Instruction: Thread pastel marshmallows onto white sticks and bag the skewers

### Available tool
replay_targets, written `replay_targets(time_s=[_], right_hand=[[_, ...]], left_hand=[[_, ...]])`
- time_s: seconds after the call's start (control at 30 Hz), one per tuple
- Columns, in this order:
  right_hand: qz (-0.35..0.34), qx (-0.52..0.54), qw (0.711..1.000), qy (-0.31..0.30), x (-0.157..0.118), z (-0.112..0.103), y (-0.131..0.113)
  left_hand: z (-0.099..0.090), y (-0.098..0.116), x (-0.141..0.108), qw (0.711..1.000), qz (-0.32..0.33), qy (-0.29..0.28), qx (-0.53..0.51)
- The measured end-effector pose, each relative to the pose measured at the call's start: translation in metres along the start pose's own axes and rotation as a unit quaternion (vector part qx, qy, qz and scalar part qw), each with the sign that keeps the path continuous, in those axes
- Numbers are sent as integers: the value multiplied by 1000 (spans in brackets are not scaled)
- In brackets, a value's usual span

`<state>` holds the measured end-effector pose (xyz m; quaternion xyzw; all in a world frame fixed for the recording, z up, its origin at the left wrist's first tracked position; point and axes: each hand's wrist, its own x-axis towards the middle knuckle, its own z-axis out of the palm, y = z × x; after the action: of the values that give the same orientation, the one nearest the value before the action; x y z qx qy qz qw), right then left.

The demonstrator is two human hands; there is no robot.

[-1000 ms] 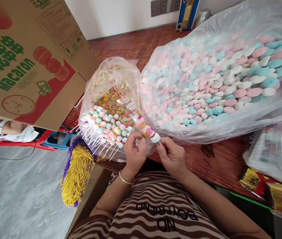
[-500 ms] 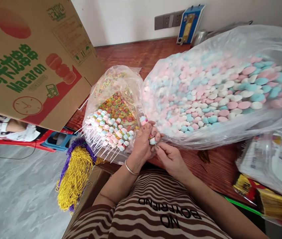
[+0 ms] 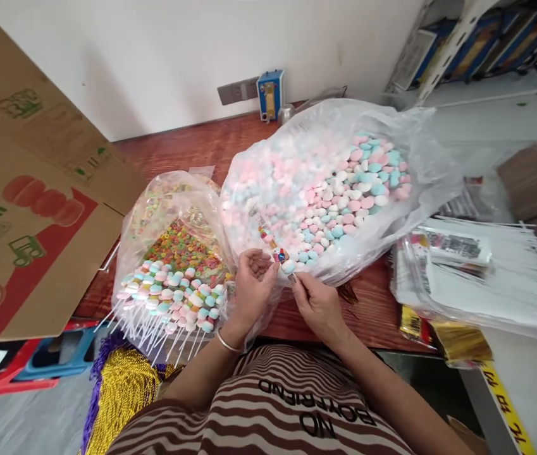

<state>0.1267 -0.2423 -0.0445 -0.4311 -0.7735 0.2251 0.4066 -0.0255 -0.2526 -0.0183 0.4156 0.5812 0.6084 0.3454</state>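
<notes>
A small candy skewer (image 3: 288, 266), with a pale marshmallow at its lower end, lies between my hands in a clear printed sleeve (image 3: 268, 239). My left hand (image 3: 252, 287) is curled beside it, its thumb pressed against the sleeve. Thumb and forefinger of my right hand (image 3: 318, 306) pinch the skewer's lower end, where the stick is mostly hidden. Left of my hands, finished marshmallow skewers (image 3: 173, 294) lie on an open bag of colourful ring candies (image 3: 185, 249). Just beyond my hands a large clear bag of pink, white and blue marshmallows (image 3: 344, 202) spreads out.
A printed cardboard box (image 3: 35, 189) stands at the left. White sticks (image 3: 510, 272) in plastic packaging and gold twist ties (image 3: 462, 341) lie at the right. A blue device (image 3: 271, 95) sits against the wall. Gold and purple tassels (image 3: 126, 392) hang at the lower left.
The view has swung right, bringing the shelf into sight. My left fingers have loosened from round the skewer, and the printed sleeve now shows stretched out beyond them. My right hand keeps its pinch.
</notes>
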Motion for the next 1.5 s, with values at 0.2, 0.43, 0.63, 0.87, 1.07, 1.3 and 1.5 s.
replay_targets(time_s=[0.2,0.43,0.63,0.87,1.07,1.3,1.5], right_hand=[[20,-7,1000,8,-6,-15,5],[34,14,999,-6,-8,-22,5],[64,58,996,-5,-3,-21,2],[121,245,959,-74,7,-27,-2],[249,525,776,-245,8,-20,-22],[90,273,946,-152,5,-14,-22],[-113,-96,989,-26,7,-8,-13]], left_hand=[[15,-6,-3,899,317,5,301],[24,-2,-2,851,376,20,367],[29,-5,-15,857,380,2,349],[21,8,-7,993,87,28,-73],[18,43,19,887,-132,-36,-441],[35,48,15,870,-238,42,-429],[46,40,10,885,-217,107,-398]])
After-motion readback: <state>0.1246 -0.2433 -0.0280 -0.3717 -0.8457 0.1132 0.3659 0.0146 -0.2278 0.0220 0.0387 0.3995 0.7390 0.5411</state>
